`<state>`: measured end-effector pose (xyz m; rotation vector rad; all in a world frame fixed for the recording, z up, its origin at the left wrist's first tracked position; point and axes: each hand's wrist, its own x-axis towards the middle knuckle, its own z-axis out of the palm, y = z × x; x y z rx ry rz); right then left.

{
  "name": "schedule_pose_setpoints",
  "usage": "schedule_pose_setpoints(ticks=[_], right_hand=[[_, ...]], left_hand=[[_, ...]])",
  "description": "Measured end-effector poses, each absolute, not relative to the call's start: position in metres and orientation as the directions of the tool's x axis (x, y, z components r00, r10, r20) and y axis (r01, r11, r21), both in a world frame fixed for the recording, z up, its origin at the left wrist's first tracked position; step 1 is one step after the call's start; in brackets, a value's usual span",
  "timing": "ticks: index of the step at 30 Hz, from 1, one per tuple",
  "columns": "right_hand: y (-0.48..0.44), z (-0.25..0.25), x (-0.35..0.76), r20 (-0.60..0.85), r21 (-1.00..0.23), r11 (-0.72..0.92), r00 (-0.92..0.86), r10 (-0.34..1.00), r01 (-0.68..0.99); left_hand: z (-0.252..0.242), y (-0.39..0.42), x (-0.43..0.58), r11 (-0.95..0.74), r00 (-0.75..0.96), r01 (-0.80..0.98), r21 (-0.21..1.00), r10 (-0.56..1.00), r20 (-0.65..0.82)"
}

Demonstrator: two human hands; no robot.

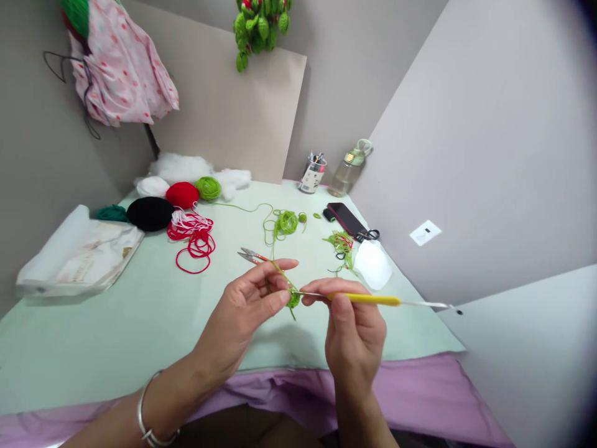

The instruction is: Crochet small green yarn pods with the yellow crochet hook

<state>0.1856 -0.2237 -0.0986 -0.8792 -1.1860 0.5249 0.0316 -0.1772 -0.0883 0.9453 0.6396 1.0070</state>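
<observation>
My left hand (254,295) pinches a small green crochet piece (293,300) between thumb and fingers. Green yarn runs over its raised index finger from a loose tangle of green yarn (286,223) farther back. In my right hand (353,323) is a crochet hook (373,299) with a yellow handle and metal ends, held nearly level. Its left tip meets the top of the crochet piece; the exact stitch is too small to make out. Thread snips (254,256) with orange on the handles lie just behind my left hand, which partly hides them.
Yarn balls in red (182,195), black (150,214) and green (208,188) sit at the back left beside white stuffing (181,167). To the right are yarn scraps (342,244), a phone (347,219), black scissors (368,235), a pen cup (312,175) and a bottle (347,172).
</observation>
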Motion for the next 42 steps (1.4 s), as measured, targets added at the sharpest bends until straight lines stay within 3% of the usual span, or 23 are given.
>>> schedule_pose_setpoints(ticks=[4,7,9,11,13,15,17,20,26,28,31,34,36,38,42], right_hand=[[-0.229,-0.1,0.185,0.763,-0.636,0.666,0.189,0.618,0.391],[-0.228,-0.106,0.186,0.83,-0.488,0.672,0.056,0.555,0.557],[-0.227,-0.113,0.187,0.859,-0.384,0.637,0.005,0.512,0.669],[-0.227,-0.119,0.186,0.875,-0.311,0.599,-0.024,0.484,0.738],[-0.227,-0.12,0.185,0.861,-0.378,0.606,0.024,0.509,0.699],[-0.226,-0.115,0.184,0.788,-0.586,0.632,0.175,0.59,0.508],[-0.224,-0.108,0.184,0.659,-0.752,0.616,0.317,0.682,0.236],[-0.219,-0.1,0.184,0.544,-0.818,0.574,0.348,0.763,0.021],[-0.216,-0.104,0.179,0.634,-0.774,0.592,0.281,0.721,0.226],[-0.218,-0.109,0.178,0.733,-0.673,0.619,0.25,0.633,0.404],[-0.22,-0.113,0.18,0.832,-0.513,0.619,0.165,0.53,0.595],[-0.221,-0.111,0.184,0.761,-0.636,0.621,0.242,0.602,0.458],[-0.219,-0.107,0.186,0.648,-0.76,0.602,0.345,0.679,0.243],[-0.217,-0.104,0.186,0.567,-0.806,0.588,0.374,0.734,0.068],[-0.213,-0.104,0.184,0.547,-0.823,0.568,0.294,0.784,0.015]], left_hand=[[-0.09,-0.178,0.032,0.08,0.352,-0.354,0.932,0.934,0.054],[-0.089,-0.179,0.033,-0.014,0.286,-0.287,0.958,0.953,0.1],[-0.088,-0.179,0.035,-0.003,0.267,-0.296,0.955,0.96,0.086],[-0.087,-0.178,0.036,0.13,0.321,-0.369,0.921,0.947,-0.005],[-0.087,-0.175,0.036,0.333,0.442,-0.438,0.835,0.889,-0.123],[-0.087,-0.171,0.035,0.455,0.52,-0.46,0.763,0.834,-0.184],[-0.087,-0.168,0.033,0.459,0.523,-0.458,0.761,0.832,-0.187],[-0.087,-0.17,0.031,0.401,0.514,-0.426,0.811,0.845,-0.147],[-0.088,-0.178,0.037,0.249,0.424,-0.395,0.884,0.903,-0.065],[-0.089,-0.178,0.04,0.256,0.401,-0.422,0.87,0.913,-0.074],[-0.089,-0.174,0.042,0.405,0.476,-0.494,0.769,0.866,-0.151],[-0.089,-0.168,0.038,0.508,0.549,-0.52,0.687,0.815,-0.188],[-0.089,-0.167,0.036,0.46,0.502,-0.524,0.717,0.847,-0.176],[-0.089,-0.169,0.035,0.351,0.425,-0.492,0.796,0.895,-0.132],[-0.089,-0.176,0.036,0.254,0.431,-0.432,0.865,0.901,-0.05]])
